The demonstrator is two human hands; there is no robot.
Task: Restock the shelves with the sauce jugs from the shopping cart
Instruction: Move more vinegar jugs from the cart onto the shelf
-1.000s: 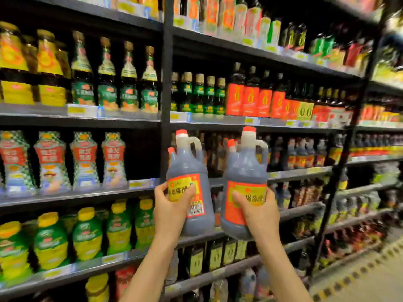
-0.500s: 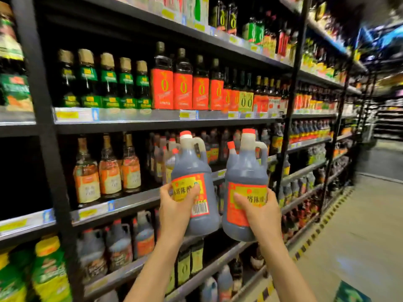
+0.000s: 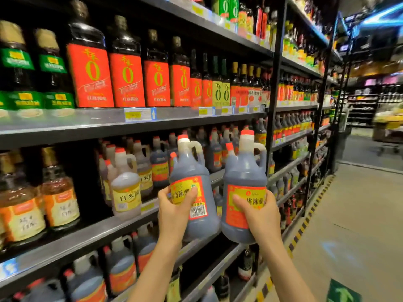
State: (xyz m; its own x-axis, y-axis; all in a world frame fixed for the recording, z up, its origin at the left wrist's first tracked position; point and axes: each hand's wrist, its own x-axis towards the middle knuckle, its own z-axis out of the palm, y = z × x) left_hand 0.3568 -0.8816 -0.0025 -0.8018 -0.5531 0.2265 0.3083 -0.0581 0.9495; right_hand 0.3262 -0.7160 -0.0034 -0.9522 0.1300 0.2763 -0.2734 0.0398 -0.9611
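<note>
I hold two dark sauce jugs upright in front of the shelves, each with a red cap, a cream handle and a red-and-yellow label. My left hand (image 3: 174, 211) grips the left jug (image 3: 192, 171) around its label. My right hand (image 3: 260, 214) grips the right jug (image 3: 244, 171) low on its body. The two jugs are side by side, nearly touching. Behind them, the middle shelf (image 3: 104, 227) carries similar dark jugs (image 3: 160, 164) and a pale vinegar jug (image 3: 126, 188). The shopping cart is out of sight.
Tall bottles with red labels (image 3: 90, 75) fill the shelf above. Amber bottles (image 3: 58, 192) stand at the left of the middle shelf. Lower shelves hold more dark jugs (image 3: 122, 267). A black upright post (image 3: 272, 101) divides the bays. The aisle floor (image 3: 349, 225) with yellow-black edging runs to the right.
My view has moved right along the shelving and closer to it. Both hands keep the jugs at the same height and grip, now in front of the bay with similar dark jugs.
</note>
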